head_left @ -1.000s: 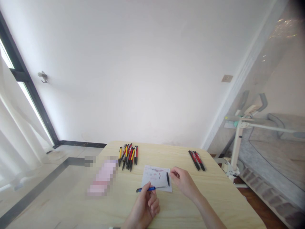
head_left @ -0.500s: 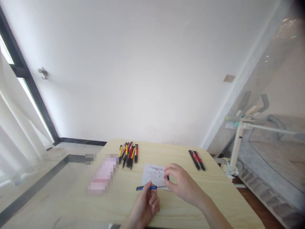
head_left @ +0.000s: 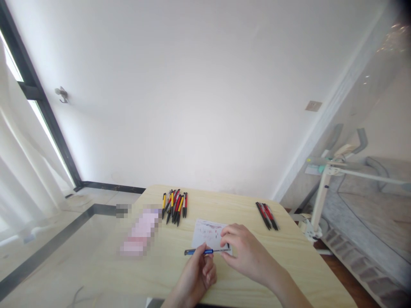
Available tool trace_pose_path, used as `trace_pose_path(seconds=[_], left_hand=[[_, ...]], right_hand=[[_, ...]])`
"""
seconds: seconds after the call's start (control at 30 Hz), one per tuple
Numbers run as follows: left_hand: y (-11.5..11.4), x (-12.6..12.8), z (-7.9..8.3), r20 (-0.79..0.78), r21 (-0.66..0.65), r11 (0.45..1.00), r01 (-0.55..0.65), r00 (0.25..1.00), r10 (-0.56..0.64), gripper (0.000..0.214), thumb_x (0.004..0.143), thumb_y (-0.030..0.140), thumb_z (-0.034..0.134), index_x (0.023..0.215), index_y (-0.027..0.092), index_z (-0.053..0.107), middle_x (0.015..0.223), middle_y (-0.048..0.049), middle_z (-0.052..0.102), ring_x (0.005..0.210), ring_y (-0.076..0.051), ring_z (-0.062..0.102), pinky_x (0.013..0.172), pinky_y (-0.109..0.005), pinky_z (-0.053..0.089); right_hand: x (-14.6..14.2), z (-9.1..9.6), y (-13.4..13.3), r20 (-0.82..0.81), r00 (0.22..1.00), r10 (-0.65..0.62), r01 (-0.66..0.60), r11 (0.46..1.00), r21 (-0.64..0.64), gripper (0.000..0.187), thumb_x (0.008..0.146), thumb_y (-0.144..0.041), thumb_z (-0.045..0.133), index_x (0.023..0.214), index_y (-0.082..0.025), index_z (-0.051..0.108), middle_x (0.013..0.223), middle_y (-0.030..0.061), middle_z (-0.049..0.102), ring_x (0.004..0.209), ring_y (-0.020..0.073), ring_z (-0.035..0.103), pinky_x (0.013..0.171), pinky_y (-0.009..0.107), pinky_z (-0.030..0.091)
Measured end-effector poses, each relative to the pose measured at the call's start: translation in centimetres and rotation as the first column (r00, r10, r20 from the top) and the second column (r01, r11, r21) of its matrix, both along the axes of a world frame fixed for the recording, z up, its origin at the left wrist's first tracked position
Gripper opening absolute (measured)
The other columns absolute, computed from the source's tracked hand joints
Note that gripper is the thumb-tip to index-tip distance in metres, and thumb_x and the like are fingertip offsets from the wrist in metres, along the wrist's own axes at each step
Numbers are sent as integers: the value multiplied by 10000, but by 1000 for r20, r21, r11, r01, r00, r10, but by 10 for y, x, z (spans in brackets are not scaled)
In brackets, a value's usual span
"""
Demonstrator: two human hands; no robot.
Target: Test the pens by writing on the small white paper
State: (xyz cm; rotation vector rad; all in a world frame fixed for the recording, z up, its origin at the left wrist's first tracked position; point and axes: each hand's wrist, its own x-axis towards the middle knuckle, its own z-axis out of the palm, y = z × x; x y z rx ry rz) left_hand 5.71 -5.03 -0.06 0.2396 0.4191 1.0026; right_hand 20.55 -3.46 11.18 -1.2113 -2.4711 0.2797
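My left hand point(head_left: 203, 269) is closed around a blue pen barrel point(head_left: 207, 251), pinched between thumb and fingers, its black end pointing left. A thin refill point(head_left: 221, 250) sticks out of the barrel to the right. My right hand point(head_left: 239, 246) is curled at the refill's far end, with a small black pen part point(head_left: 228, 246) showing among its fingers; just how they grip it is partly hidden. Beneath both hands lies a white sheet of paper point(head_left: 202, 231) with reddish and dark scribbles.
Several yellow, red and black pens point(head_left: 175, 207) lie heaped at the back left of the wooden table point(head_left: 272, 265). On the right rests a smaller group of red and black pens point(head_left: 267, 216). A blurred pink item point(head_left: 141, 233) is at the left.
The black part in my right fingers has come lower, nearer the line of the refill. My left hand keeps its hold on the barrel. The camera view has shifted slightly.
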Motion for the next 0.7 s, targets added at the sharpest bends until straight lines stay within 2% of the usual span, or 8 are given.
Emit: trace_pose_path(seconds=[0.4,0.7], left_hand=[[0,0,-1,-12,6,1000,10,1000,-10,305,759,443,561,640,185,450,366,97,336,341,-51,297,434,-220,146],[1,-1,-2,-25,24,999,31,999,-31,315,770,446,542,715,137,562,345,86,341,339,-54,305,428,-223,149]], right_hand=[[0,-5,0,49,999,-8,8,1000,10,92,719,-145,589,681,-219,629,776,-9,610,816,161,517,764,279,364],[1,-4,-1,43,999,3,-3,1000,6,106,747,-168,578,677,-221,637,767,-5,620,802,163,523,754,275,366]])
